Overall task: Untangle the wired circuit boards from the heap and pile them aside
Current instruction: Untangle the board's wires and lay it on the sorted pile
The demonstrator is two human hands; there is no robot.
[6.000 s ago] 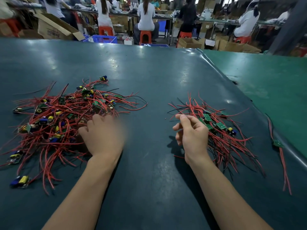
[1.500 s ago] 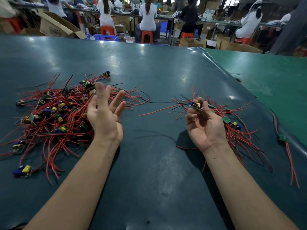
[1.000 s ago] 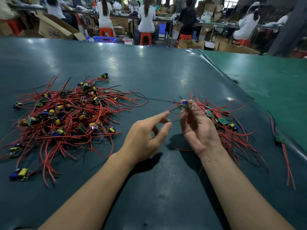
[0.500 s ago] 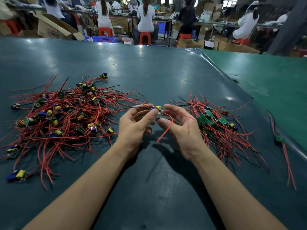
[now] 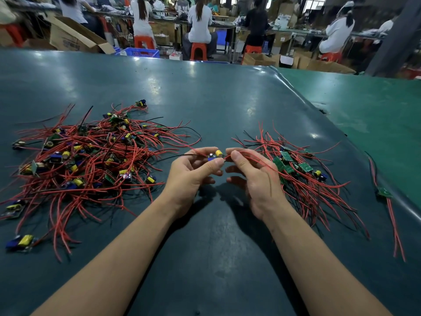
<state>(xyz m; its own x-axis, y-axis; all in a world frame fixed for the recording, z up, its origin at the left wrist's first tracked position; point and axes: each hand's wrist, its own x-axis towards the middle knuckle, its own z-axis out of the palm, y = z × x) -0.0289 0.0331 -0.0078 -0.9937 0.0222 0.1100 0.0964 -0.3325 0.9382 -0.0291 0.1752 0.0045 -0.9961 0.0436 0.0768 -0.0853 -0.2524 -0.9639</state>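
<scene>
Pinching a small circuit board [image 5: 215, 155] between thumb and forefinger, our left hand [image 5: 191, 176] holds it just above the table, its yellow and blue parts showing between both hands; our right hand [image 5: 255, 179] pinches the board's red wire [image 5: 257, 161] at the board's right edge, the other fingers loosely curled with the wire trailing over the back of the hand. We take this board as our landmark. Left of it lies the tangled heap [image 5: 86, 156] of boards with red and black wires, spreading toward the table's left edge. Right of it, just beyond our right hand, sits the sorted pile [image 5: 300, 176], its green boards clustered and wires fanned toward us. Farther right, well apart, a single wired board [image 5: 385, 192] lies near the mat's raised edge. Everything rests on the dark teal mat [image 5: 216, 99]; a lighter green surface [image 5: 376, 115] adjoins it to the right. Beyond the board, past the table's far edge, we see an open cardboard box [image 5: 73, 37] and a blue crate [image 5: 142, 52], contents not discernible, and people seated on orange stools [image 5: 198, 51] at benches.
</scene>
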